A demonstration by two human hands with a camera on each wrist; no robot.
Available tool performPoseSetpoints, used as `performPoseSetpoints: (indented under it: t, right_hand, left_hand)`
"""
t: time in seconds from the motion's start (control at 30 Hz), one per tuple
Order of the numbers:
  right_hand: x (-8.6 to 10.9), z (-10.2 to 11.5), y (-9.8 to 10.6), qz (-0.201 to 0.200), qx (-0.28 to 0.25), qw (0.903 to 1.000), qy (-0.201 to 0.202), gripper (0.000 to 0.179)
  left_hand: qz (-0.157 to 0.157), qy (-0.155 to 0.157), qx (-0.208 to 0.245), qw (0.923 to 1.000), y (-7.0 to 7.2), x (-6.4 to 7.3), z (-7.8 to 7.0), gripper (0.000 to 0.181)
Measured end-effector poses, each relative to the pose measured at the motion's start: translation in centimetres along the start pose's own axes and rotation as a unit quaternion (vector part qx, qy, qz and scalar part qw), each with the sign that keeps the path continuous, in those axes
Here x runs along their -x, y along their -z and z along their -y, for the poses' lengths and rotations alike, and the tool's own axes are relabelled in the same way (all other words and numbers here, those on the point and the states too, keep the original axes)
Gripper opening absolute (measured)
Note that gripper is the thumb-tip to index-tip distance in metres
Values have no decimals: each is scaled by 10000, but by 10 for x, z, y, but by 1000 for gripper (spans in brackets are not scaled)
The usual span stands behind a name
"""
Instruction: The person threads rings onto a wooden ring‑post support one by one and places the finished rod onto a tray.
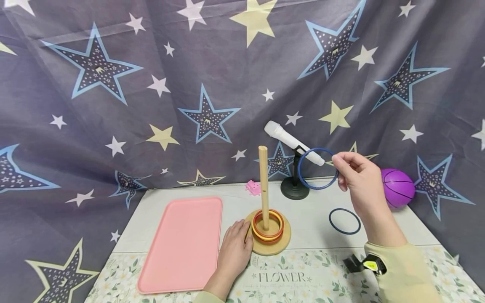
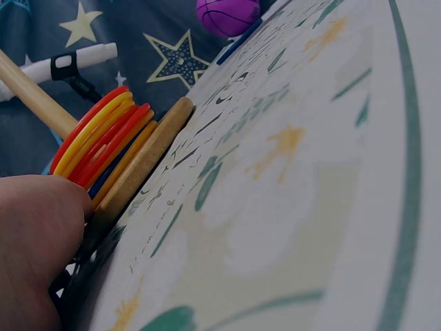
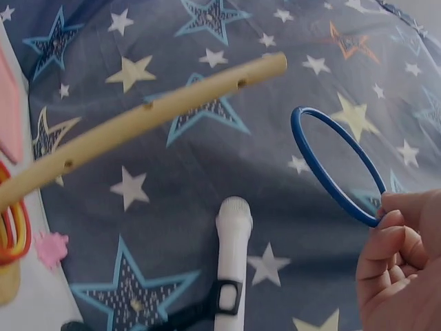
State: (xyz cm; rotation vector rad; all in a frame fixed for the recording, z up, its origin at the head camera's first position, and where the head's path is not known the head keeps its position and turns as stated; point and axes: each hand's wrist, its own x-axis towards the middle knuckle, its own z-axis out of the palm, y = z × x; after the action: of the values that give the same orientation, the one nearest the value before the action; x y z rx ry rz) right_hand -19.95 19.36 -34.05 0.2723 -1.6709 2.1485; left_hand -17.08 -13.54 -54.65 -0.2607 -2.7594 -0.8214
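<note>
My right hand (image 1: 360, 181) pinches a blue ring (image 1: 300, 168) between thumb and fingertips, raised above the table to the right of the wooden post (image 1: 264, 189). In the right wrist view the same blue ring (image 3: 329, 181) tilts toward the post, apart from it. My left hand (image 1: 235, 248) rests against the left edge of the round wooden base (image 1: 270, 249), fingers fairly straight. Stacked around the post's foot are several red, yellow and blue rings (image 2: 103, 138), clearest in the left wrist view. A second blue ring (image 1: 330, 219) lies flat on the table at right.
A pink tray (image 1: 182, 244) lies left of the base. Behind stand a white microphone (image 1: 288, 139) on a black stand (image 1: 294, 189) and a small pink object (image 1: 253, 187). A purple ball (image 1: 398, 188) sits at far right. A starry cloth (image 1: 159, 50) hangs behind the table.
</note>
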Motion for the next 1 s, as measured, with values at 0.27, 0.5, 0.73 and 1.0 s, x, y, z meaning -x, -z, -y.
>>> performPoseSetpoints:
  t: [0.27,0.5,0.73,1.0]
  right_hand:
    - [-4,6,-34,281,59,9996,29,19]
    - [-5,6,-63,437,127,9990,53,10]
    - [-7,1,-84,426,-22,9991,10,6]
    - [-9,-5,-101,509,-181,9985,-16,12]
  left_hand:
    - [-23,-30,4,10000,0,0,0,48]
    - [-36,1,-10,10000,-1,0,1,48]
    - [-65,-13,-26,10000,-2,0,1,47]
    - [-86,-60,-31,9999,-2,1,1,47]
